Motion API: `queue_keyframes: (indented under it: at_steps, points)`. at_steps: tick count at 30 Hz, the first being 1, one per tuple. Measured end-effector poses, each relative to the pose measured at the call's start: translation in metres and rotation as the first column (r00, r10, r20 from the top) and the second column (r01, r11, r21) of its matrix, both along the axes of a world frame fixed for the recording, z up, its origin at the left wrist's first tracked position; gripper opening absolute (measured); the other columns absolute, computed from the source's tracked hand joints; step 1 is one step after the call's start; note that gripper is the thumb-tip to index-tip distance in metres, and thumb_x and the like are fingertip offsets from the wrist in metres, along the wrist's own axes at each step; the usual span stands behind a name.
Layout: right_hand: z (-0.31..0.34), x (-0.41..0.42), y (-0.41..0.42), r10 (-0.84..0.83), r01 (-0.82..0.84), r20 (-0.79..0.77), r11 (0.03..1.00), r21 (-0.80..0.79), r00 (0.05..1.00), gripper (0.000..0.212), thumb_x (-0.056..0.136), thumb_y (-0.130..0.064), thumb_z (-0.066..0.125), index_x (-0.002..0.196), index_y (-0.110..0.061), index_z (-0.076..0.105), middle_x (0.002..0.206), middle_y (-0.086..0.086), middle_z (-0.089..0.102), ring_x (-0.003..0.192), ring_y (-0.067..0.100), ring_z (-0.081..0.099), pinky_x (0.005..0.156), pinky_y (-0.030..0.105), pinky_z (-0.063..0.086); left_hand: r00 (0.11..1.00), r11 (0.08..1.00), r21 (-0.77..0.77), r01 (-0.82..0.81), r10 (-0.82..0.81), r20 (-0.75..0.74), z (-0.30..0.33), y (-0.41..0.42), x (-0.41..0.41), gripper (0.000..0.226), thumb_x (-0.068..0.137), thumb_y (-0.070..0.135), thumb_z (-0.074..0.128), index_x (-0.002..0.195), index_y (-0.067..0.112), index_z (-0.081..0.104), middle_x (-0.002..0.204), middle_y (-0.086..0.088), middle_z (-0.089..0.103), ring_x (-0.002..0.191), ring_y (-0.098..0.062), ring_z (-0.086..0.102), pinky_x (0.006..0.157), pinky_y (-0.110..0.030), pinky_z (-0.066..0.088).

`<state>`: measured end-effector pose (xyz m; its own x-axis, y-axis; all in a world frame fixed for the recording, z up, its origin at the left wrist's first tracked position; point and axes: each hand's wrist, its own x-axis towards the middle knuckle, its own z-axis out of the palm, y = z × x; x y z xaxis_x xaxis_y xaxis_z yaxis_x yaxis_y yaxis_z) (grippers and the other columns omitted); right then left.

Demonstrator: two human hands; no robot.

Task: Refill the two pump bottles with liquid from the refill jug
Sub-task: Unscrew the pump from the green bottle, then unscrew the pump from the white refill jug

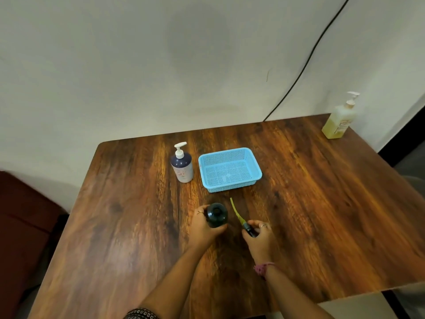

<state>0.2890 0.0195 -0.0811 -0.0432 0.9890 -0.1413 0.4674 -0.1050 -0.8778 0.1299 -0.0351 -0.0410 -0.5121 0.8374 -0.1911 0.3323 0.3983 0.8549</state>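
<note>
Fingers of left hand [202, 226] grip dark bottle [216, 215]; right hand [259, 238] pinches pump [243, 223].

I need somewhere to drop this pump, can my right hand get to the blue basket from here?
Probably yes. The right hand holds the pump, and only bare table lies between it and the empty blue basket.

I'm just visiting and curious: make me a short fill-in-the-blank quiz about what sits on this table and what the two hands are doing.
1. The left hand grips a dark round bottle whose pump is ____.
2. The right hand holds the black pump head with its yellowish ____ pointing away from the person.
3. The light blue perforated plastic basket stands to the ____ of the dark blue pump bottle.
4. The pale yellow pump bottle stands at the table's far ____ corner.

Missing words: removed; tube; right; right
</note>
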Motion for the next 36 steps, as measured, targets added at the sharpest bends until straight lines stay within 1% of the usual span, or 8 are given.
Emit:
queue_keyframes:
  at_steps: [3,8,12,16,23,30,34,36]
  points:
    - [-0.005,-0.001,0.001,0.031,-0.033,0.085,0.999,0.013,0.996,0.026,0.073,-0.007,0.077,0.097,-0.009,0.068,0.104,0.004,0.057,0.093,0.017,0.058,0.076,0.017,0.040,1.000,1.000,-0.012,-0.003,0.003,0.004,-0.005,0.002,0.000,0.069,0.060,0.030,0.086,0.116,0.022,0.047,0.113,0.004,0.056,0.099,-0.005,0.055,0.073,-0.011,0.041]
    - [-0.006,0.000,0.003,0.106,-0.106,0.123,0.994,-0.007,0.987,0.032,0.074,-0.010,0.077,0.104,-0.009,0.065,0.108,0.001,0.052,0.093,0.009,0.051,0.068,0.002,0.034,1.000,1.000,-0.023,-0.003,0.002,-0.016,-0.007,0.001,-0.003,0.075,0.060,0.032,0.087,0.120,0.020,0.043,0.119,0.004,0.048,0.103,-0.006,0.050,0.069,-0.008,0.038]
    - [-0.008,0.003,0.004,0.152,-0.153,0.112,0.988,-0.002,0.982,0.040,0.073,-0.012,0.078,0.109,-0.011,0.063,0.112,0.001,0.052,0.099,0.011,0.055,0.080,0.012,0.039,1.000,1.000,-0.017,0.015,-0.015,-0.012,-0.007,0.001,-0.006,0.081,0.059,0.035,0.088,0.122,0.024,0.039,0.126,0.002,0.046,0.106,-0.005,0.047,0.074,-0.007,0.035]
    - [-0.010,0.004,0.006,0.169,-0.168,0.104,0.986,-0.019,0.980,0.043,0.071,-0.014,0.080,0.110,-0.012,0.062,0.114,0.002,0.053,0.103,0.016,0.057,0.086,0.020,0.045,0.999,0.999,-0.002,0.035,-0.035,-0.013,-0.005,-0.001,-0.008,0.093,0.056,0.039,0.089,0.131,0.022,0.036,0.132,0.003,0.042,0.112,-0.005,0.043,0.087,-0.014,0.037]
    - [-0.009,0.000,0.005,0.206,-0.203,0.097,0.978,-0.041,0.974,0.049,0.070,-0.014,0.081,0.114,-0.011,0.059,0.112,-0.002,0.049,0.097,0.008,0.053,0.072,0.004,0.037,0.996,0.996,0.036,0.084,-0.085,0.021,0.000,-0.002,-0.019,0.107,0.056,0.047,0.087,0.141,0.018,0.030,0.142,0.003,0.037,0.122,-0.006,0.040,0.098,-0.020,0.037]
    - [-0.009,-0.004,0.003,0.213,-0.209,0.085,0.977,-0.049,0.973,0.054,0.070,-0.019,0.081,0.117,-0.013,0.056,0.115,-0.001,0.049,0.098,0.010,0.052,0.083,0.022,0.046,0.989,0.989,0.065,0.132,-0.136,0.057,0.007,-0.003,-0.024,0.108,0.053,0.069,0.075,0.140,0.022,0.032,0.140,0.006,0.040,0.125,-0.008,0.042,0.100,-0.022,0.038]
    - [-0.001,-0.002,0.010,0.180,-0.180,0.059,0.984,-0.004,0.982,0.044,0.078,-0.027,0.075,0.116,-0.015,0.057,0.114,-0.003,0.048,0.099,0.010,0.053,0.078,0.020,0.043,0.980,0.983,0.150,0.110,-0.132,0.150,0.016,-0.003,-0.025,0.091,0.064,0.068,0.062,0.137,0.021,0.037,0.137,0.003,0.046,0.120,-0.005,0.048,0.092,-0.016,0.040]
    - [0.008,0.002,0.022,0.115,-0.116,0.041,0.993,0.027,0.993,0.038,0.083,-0.028,0.070,0.115,-0.013,0.058,0.113,-0.002,0.049,0.098,0.010,0.053,0.079,0.021,0.043,0.981,0.981,0.178,0.080,-0.109,0.163,0.022,0.003,-0.026,0.083,0.067,0.067,0.058,0.134,0.021,0.041,0.133,0.003,0.049,0.118,-0.005,0.050,0.092,-0.020,0.045]
